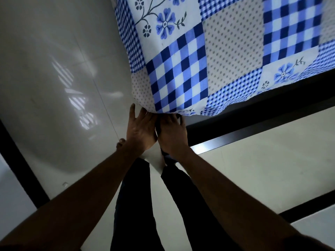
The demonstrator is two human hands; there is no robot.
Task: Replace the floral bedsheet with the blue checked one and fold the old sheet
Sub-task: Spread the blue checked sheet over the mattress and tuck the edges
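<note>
The blue checked sheet [181, 69] lies spread over the bed and fills the upper right of the view. It is a patchwork of large dark-and-light blue checks, fine gingham, grey-dotted white squares and panels of blue flowers. Its near corner hangs over the corner of the bed, rounded and slightly puckered along the hem, and both hands meet there.

The left hand [141, 127] reaches up with its back to the camera and its fingers stretched out straight. The little finger lies clear along the dotted patch at the edge, while the other fingertips slip out of sight under the hem – a wide grip, pressing rather than pinching. The right hand [172, 133] is just beside it, the two almost touching at the thumbs. Its fingers go under the same corner and are hidden by the cloth and by shadow, so I cannot tell whether its grip is closed on the sheet or not.

Below the hem on the right, a dark band of the bed frame [262, 113] shows under the sheet. The floor [54, 87] is glossy pale tile with window light reflected on it – dark strips cross it at the left and lower right. The person's legs in dark trousers [134, 205] stand between the forearms, and the toes of a bare foot [120, 142] show beside the left wrist.
</note>
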